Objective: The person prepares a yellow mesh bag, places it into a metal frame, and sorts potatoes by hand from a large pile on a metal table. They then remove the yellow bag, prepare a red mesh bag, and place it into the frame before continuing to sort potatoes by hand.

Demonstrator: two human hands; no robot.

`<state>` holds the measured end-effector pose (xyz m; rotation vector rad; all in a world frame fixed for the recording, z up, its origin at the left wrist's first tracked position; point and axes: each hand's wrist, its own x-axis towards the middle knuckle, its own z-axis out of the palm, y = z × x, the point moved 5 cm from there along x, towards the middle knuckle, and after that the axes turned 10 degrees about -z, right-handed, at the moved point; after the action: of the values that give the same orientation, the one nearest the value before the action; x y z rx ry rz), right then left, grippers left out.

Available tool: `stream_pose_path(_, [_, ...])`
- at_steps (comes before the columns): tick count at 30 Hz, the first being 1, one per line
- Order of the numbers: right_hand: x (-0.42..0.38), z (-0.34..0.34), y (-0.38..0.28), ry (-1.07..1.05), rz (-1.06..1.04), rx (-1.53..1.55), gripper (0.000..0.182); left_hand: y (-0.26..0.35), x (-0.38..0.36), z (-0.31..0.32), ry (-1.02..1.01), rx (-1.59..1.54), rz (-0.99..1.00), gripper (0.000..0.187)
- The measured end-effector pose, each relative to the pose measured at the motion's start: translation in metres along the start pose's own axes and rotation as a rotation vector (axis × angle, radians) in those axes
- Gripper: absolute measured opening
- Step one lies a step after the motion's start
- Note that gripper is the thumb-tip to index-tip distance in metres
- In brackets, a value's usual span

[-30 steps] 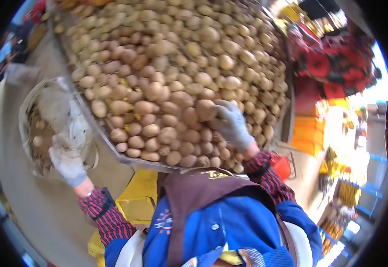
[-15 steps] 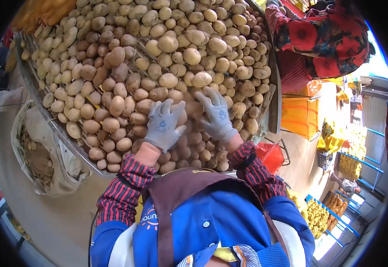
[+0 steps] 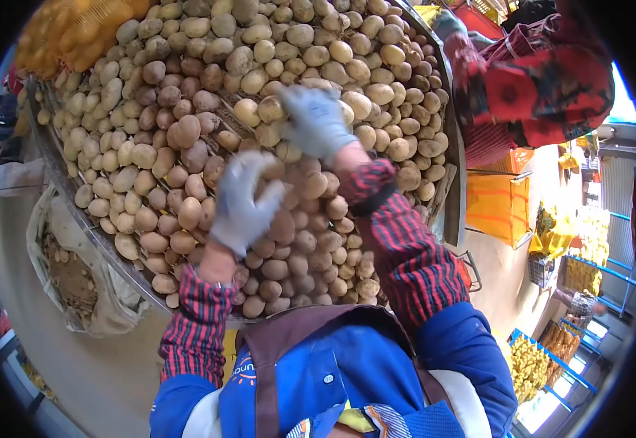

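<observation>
A heap of potatoes covers the wide metal-edged table. My left hand, in a grey glove, is over the near middle of the heap, thumb and fingers apart, with potatoes right beside them; its fingertips are slightly blurred. Farther forward and to the right, my right hand, gloved the same way, reaches over pale potatoes. Motion smears its fingers, and whether it holds a potato cannot be made out. Browner potatoes lie between my hands and my apron.
Across the table's right edge stands a co-worker in a red floral top, a gloved hand at the rim. An orange crate is below. Net-bagged potatoes lie at the upper left, an open white sack at the left.
My right hand has moved forward and left over the heap. My left hand has shifted slightly left. The co-worker's arm has moved, and more of the net bag shows.
</observation>
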<state>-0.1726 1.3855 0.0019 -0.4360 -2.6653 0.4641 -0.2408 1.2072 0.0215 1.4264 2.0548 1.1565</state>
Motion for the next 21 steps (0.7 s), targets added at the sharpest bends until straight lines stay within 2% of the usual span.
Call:
stream_pose_path(1, [0.003,0.016,-0.009,-0.126,-0.036,-0.138,0.057,-0.004,0.021,-0.008,0.077,0.066,-0.05,0.037])
stream_pose_path(2, [0.0,0.03,-0.008,-0.186,0.094,-0.047,0.063,-0.023,0.043,-0.005,0.12,0.068,-0.081,0.035])
stream_pose_path(4, [-0.013,0.027,-0.011,-0.1,0.08,-0.016,0.062,-0.036,0.062,0.0,0.172,0.067,-0.092,0.034])
stream_pose_path(6, [-0.019,0.011,-0.012,0.095,0.037,0.146,0.059,-0.045,0.064,0.009,0.039,-0.609,-0.379,0.037])
stream_pose_path(7, [-0.028,-0.001,-0.015,0.199,0.012,0.276,0.056,-0.044,0.054,0.012,0.046,-0.607,-0.368,0.037])
stream_pose_path(8, [-0.035,-0.023,-0.026,0.25,0.072,0.382,0.049,-0.047,0.035,0.021,0.032,-0.806,-0.436,0.039])
stream_pose_path(9, [-0.041,-0.028,-0.035,0.243,0.077,0.385,0.049,-0.049,0.018,0.032,0.012,-1.008,-0.513,0.042])
stream_pose_path(10, [-0.051,-0.027,-0.048,0.156,0.014,0.414,0.048,-0.036,0.012,0.03,0.006,-1.009,-0.535,0.042])
stream_pose_path(12, [-0.053,-0.034,-0.059,0.071,-0.037,0.445,0.047,-0.01,0.002,0.035,-0.115,-1.927,-0.832,0.044])
stream_pose_path(13, [-0.049,-0.044,-0.065,0.089,-0.134,0.402,0.048,-0.013,-0.005,0.035,-0.118,-1.925,-0.842,0.044])
stream_pose_path(14, [-0.05,-0.051,-0.069,0.102,-0.233,0.364,0.049,-0.023,-0.019,0.033,-0.088,-1.902,-0.968,0.04])
stream_pose_path(15, [-0.045,-0.045,-0.006,-0.006,-0.002,0.209,0.054,-0.034,-0.032,0.033,-0.057,-1.874,-1.093,0.037])
stream_pose_path(16, [-0.041,-0.046,0.021,0.188,0.083,0.009,0.056,-0.047,-0.043,0.037,-0.127,-1.823,-0.954,0.033])
stream_pose_path(17, [-0.044,-0.034,0.051,0.227,0.115,-0.168,0.063,-0.038,-0.049,0.031,-0.164,-1.708,-0.959,0.036])
stream_pose_path(18, [-0.039,-0.018,0.079,0.091,0.228,-0.154,0.07,-0.046,-0.058,0.028,-0.163,-1.552,-0.905,0.032])
stream_pose_path(19, [-0.035,-0.008,0.088,0.078,0.196,-0.189,0.073,-0.056,-0.069,0.022,-0.164,-1.393,-0.864,0.029])
stream_pose_path(20, [-0.025,-0.015,0.08,-0.017,0.267,-0.195,0.066,-0.045,-0.067,0.01,-0.289,-1.254,-0.797,0.027])
stream_pose_path(21, [-0.026,-0.015,0.08,-0.048,0.249,-0.199,0.057,-0.043,-0.069,0.003,-0.371,-1.091,-0.805,0.026])
